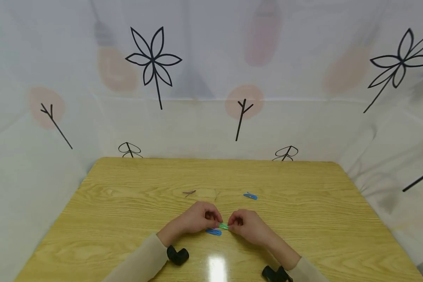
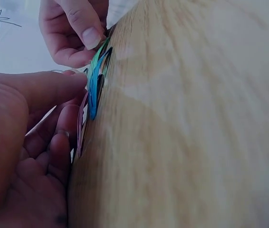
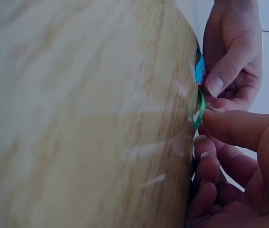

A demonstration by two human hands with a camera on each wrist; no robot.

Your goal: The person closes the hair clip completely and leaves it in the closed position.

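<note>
A green snap hair clip (image 1: pixel 223 226) lies between the two hands, low over the wooden table. My left hand (image 1: pixel 200 217) pinches its left end between thumb and fingers. From the other side, my right hand (image 1: pixel 248 226) pinches the right end. Just in front of the left fingertips a blue hair clip (image 1: pixel 214 232) rests on the table. A pink hair clip (image 2: pixel 81 118) shows beside the left fingers in the left wrist view, mostly hidden from the head view. The fingertips partly cover the green clip in both wrist views.
Farther back on the wooden table (image 1: pixel 127 207) lie another blue hair clip (image 1: pixel 250 196), to the right, and a thin dark clip (image 1: pixel 189 192), to the left. Beyond the table's back edge hangs a pale patterned cloth (image 1: pixel 204 129).
</note>
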